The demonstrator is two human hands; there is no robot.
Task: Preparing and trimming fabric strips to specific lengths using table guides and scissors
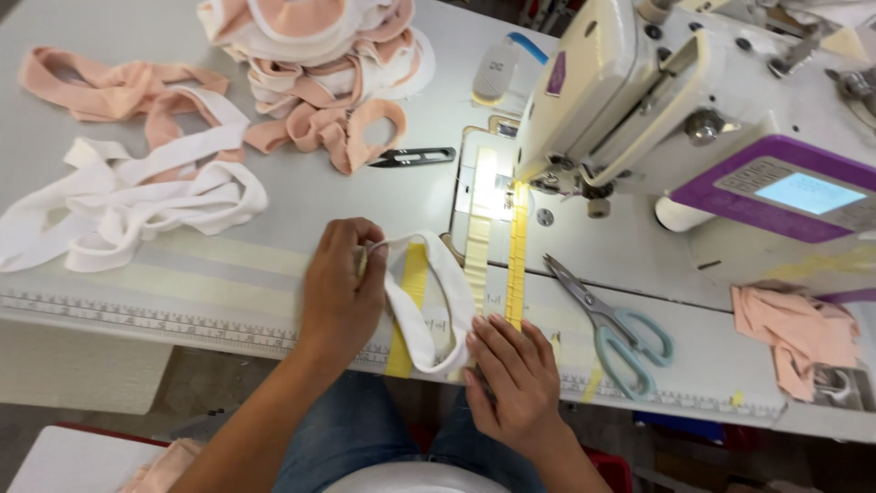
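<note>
head view: the left hand [342, 288] pinches one end of a white band [422, 306] near the worktop's [301, 196] front edge. the right hand [513, 379] lies flat, fingers pressing the band's other end at that edge. scissors [613, 329] lie just right of it. the sewing machine [675, 110] fills the back right corner; loose strips [137, 196] lie at the left.

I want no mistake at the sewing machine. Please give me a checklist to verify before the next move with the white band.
1. Left hand grips white band: ok.
2. Right hand touches band's lower end: ok.
3. Band clear of the needle area: ok.
4. Scissors lie apart from both hands: ok.
5. Thread snips lie clear of band: ok.
6. Machine threaded: cannot tell.
</note>
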